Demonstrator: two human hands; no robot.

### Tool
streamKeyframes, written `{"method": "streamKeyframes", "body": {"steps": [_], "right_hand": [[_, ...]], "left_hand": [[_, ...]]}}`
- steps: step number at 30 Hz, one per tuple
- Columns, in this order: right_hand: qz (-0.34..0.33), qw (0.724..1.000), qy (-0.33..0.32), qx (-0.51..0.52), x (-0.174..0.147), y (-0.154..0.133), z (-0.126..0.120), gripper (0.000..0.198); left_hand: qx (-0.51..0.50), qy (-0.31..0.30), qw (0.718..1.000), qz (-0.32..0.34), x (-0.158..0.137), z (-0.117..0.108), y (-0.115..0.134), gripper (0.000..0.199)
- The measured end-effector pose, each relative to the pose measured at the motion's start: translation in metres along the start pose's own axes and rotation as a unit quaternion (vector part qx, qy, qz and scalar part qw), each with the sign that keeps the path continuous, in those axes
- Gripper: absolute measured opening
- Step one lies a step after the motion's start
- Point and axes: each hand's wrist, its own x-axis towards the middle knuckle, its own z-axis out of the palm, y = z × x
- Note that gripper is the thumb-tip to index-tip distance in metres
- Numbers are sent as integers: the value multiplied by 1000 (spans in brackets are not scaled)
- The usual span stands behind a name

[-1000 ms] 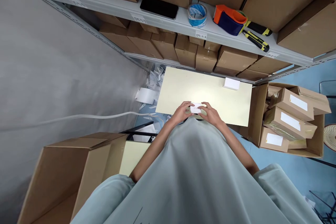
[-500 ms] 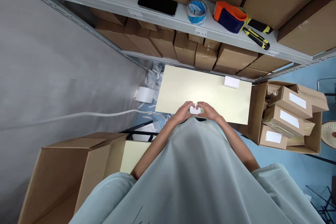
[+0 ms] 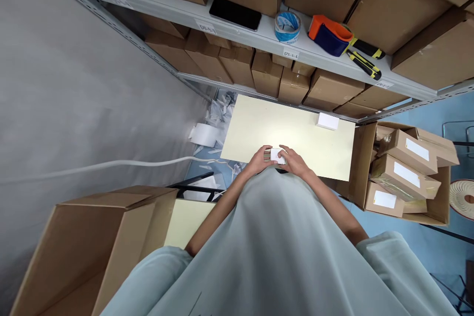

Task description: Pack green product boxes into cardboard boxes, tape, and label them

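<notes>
A small white box-like piece [image 3: 276, 154] is between my two hands, close to my body at the near edge of the pale yellow table [image 3: 270, 116]. My left hand [image 3: 258, 160] has its fingers bent round the piece's left side. On the right, my right hand [image 3: 295, 162] grips it, with a finger across its face and another at the far edge. Faint marks show on the white surface, too small to read. Farther back on the tabletop lies a white box [image 3: 328, 121].
A shelf [image 3: 244, 22] with cartons holds a phone [image 3: 235, 14], blue tape roll [image 3: 288, 27], tape dispenser [image 3: 329, 34] and utility knife [image 3: 364, 64]. An open carton of boxes [image 3: 361, 168] stands right, another carton [image 3: 137, 217] left. A white cable [image 3: 140, 161] crosses the left side.
My right hand has shifted its hold, a finger now lying over the white piece's face. My left fingers have straightened somewhat at its left side. The whole view has tilted slightly.
</notes>
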Motion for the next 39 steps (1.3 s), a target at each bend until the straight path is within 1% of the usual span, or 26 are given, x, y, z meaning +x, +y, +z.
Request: {"method": "streamKeyframes", "body": {"steps": [2,3,5,6,8,9,11,13,14,16,18,20,23,25,27,31,34,37,39], "right_hand": [[-1,999,47,9,3,1,5,28],[10,997,77,30,7,2,5,28],[53,983,141,100,15,7,-2,37],[78,972,171,142,19,9,-8,43],[110,945,209,226,24,12,-27,55],[117,933,216,263,24,11,-37,60],[122,915,214,321,22,7,-57,64],[126,905,205,350,17,0,-74,64],[129,903,204,355,16,-4,-80,64],[140,902,213,350,14,-12,-88,65],[157,903,229,326,15,-18,-92,65],[160,908,253,294,18,-22,-96,65],[109,911,283,280,24,-26,-101,67],[61,910,280,298,28,-30,-105,68],[29,911,275,307,30,-35,-106,68],[13,921,276,274,32,-51,-106,66],[-8,928,262,264,32,-62,-109,64],[-32,923,246,294,31,-66,-114,65],[-29,913,231,335,28,-65,-117,69]], "left_hand": [[-24,-12,999,-29,1,-2,-7,110],[-26,-17,998,-47,1,-3,-10,121],[-13,-20,996,-83,0,-6,-13,144],[-3,-17,995,-94,-1,-7,-13,153],[0,-5,996,-93,-4,-8,-8,161],[-6,2,996,-85,-7,-9,-4,158],[-19,3,998,-62,-12,-10,8,143],[-28,-19,999,-42,-19,-8,22,127],[-29,-34,998,-32,-23,-6,30,123],[-31,-46,998,-10,-29,1,44,122],[-31,-31,999,4,-36,10,56,120],[-31,-18,999,2,-42,18,65,111],[-33,-20,999,-7,-52,25,76,103],[-29,-18,999,-3,-57,28,81,106],[-24,-9,1000,1,-61,31,85,106],[-14,18,1000,0,-69,38,90,97],[-17,23,1000,-14,-75,39,95,89],[-52,24,998,-27,-81,36,101,82],[-105,9,994,-29,-83,31,106,84]]}}
